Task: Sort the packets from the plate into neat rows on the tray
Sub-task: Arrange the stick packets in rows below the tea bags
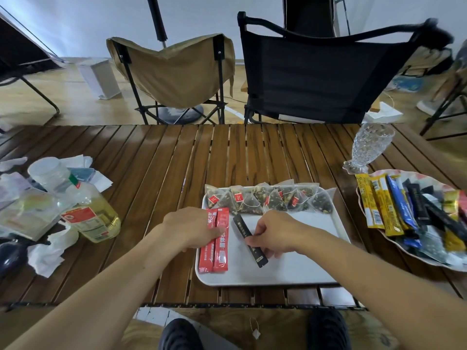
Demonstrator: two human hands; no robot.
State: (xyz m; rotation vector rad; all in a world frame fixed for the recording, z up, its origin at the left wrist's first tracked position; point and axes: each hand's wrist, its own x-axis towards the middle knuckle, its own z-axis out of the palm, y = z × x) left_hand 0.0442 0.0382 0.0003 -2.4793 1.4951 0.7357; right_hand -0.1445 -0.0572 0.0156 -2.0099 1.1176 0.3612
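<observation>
The black packet point(241, 224) lies aslant on the tray point(290, 270), its near end swung right, pinched at mid-length by the fingers of the right hand point(274, 236). To do this well, turn it parallel with the two red packets point(217, 251) just to its left, near ends level, then let go without dragging. The left hand point(189, 229) rests its fingers flat on the red pair, which should keep them from shifting. The packet is a slim dark stick with pale print; more sticks wait on the plate point(417, 256)
</observation>
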